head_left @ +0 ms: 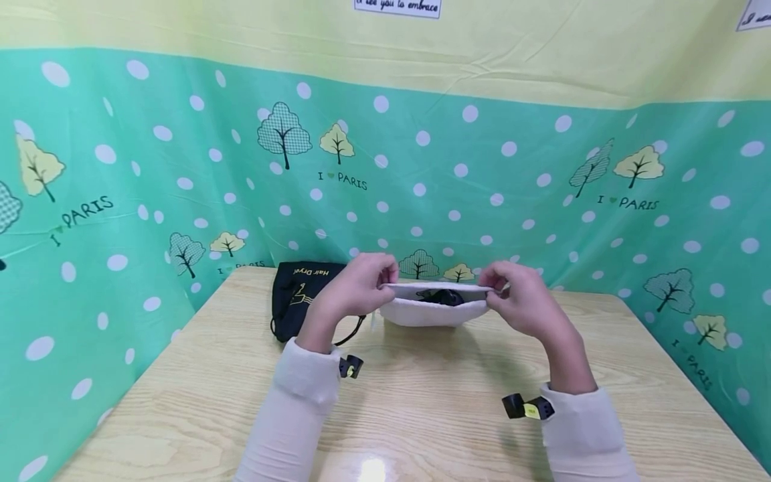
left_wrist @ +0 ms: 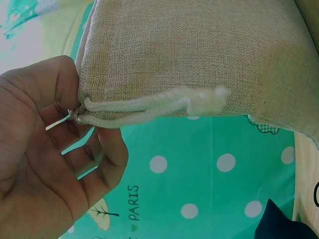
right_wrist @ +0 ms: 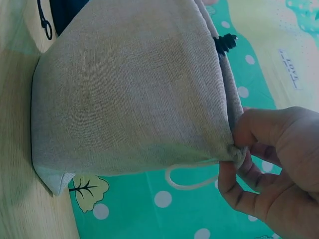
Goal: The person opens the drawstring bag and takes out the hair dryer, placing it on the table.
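A beige cloth drawstring bag (head_left: 430, 314) stands upright on the table with its mouth held wide. My left hand (head_left: 364, 281) pinches the left corner of the mouth, where a white drawcord (left_wrist: 149, 107) hangs in the left wrist view. At the opposite corner, my right hand (head_left: 518, 294) pinches the rim between thumb and fingers; a loop of white cord (right_wrist: 187, 185) shows below it in the right wrist view. Inside the bag lies a black object (head_left: 446, 297), mostly hidden; a ribbed black tip (right_wrist: 227, 44) pokes out at the rim.
Left of the beige bag lies a black drawstring bag (head_left: 301, 294) printed "Hair Dryer", its cord trailing on the wooden table (head_left: 434, 415). A green and yellow printed curtain (head_left: 361, 147) hangs around the back and sides.
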